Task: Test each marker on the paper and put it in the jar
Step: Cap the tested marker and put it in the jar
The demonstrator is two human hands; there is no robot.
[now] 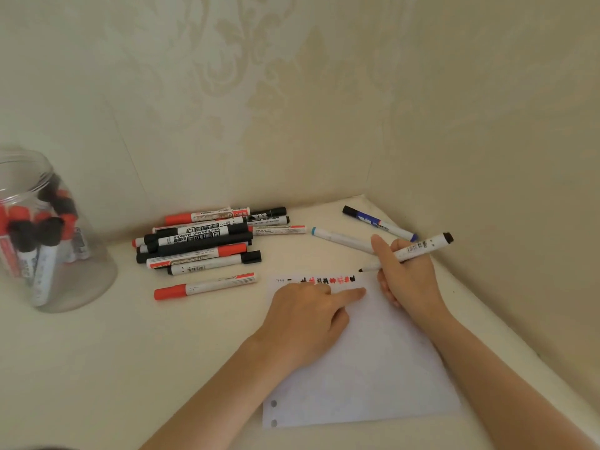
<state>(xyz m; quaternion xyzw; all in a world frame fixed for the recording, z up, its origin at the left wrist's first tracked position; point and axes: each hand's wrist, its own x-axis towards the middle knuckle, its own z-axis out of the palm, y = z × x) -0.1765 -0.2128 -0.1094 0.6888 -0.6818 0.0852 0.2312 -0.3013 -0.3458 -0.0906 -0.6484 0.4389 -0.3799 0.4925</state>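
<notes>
White punched sheet of paper (363, 368) lies flat on the cream tabletop (130, 368), nearest the camera, two punch holes at its near-left edge. Left hand (305, 319) rests on the paper's far-left part: index finger straight and pressing the sheet just below a row of small black and red test marks (324, 280) along the far edge, other fingers curled under, holding nothing. Right hand (409, 277) sits at the paper's far-right corner, fingers curled round a white uncapped marker with a black tip (406, 253); thumb sticks up past the barrel. That marker is tilted, tip pointing left at the end of the mark row; can't tell if the tip touches the paper. Black cap sits on its rear end, up and right. Left of the paper, a lone white marker with a red cap (204, 286) lies on the table. Beyond it, a loose pile of black- and red-capped whiteboard markers (207, 238), overlapping, roughly parallel. Beyond the right hand, a white marker with a teal end (341, 239) runs partly behind the thumb, and a white marker with blue label and black cap (378, 223) lies close to the right wall. Far left: clear plastic jar (55, 235), open-topped, upright, holding several capped markers, well apart from the paper. Patterned cream wallpaper (292, 92) behind.
</notes>
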